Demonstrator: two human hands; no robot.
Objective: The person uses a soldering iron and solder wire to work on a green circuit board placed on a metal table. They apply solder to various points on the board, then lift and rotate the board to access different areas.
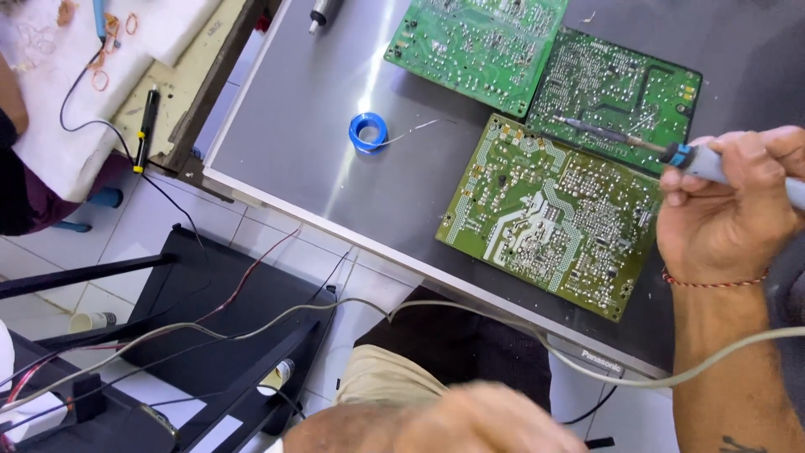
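Note:
My right hand point(725, 214) grips a soldering iron point(637, 143) with a blue and grey handle; its metal tip points left over the dark green circuit board point(616, 88). Below the tip lies a lighter green circuit board point(545, 218), and a third green board point(474, 46) lies further back. All three rest solder side up on a grey metal panel point(302, 143). My left hand point(474, 424) is blurred at the bottom edge, low and off the panel, touching nothing that I can make out. A blue solder spool point(368, 132) sits on the panel left of the boards, with a strand of wire trailing right.
The iron's grey cord point(335, 306) runs across below the panel's front edge. A black stand point(210, 335) with red and black wires is on the tiled floor. At upper left, another person's arm point(12, 109) is beside a white pad point(50, 92), and a black and yellow tool point(148, 126) lies there.

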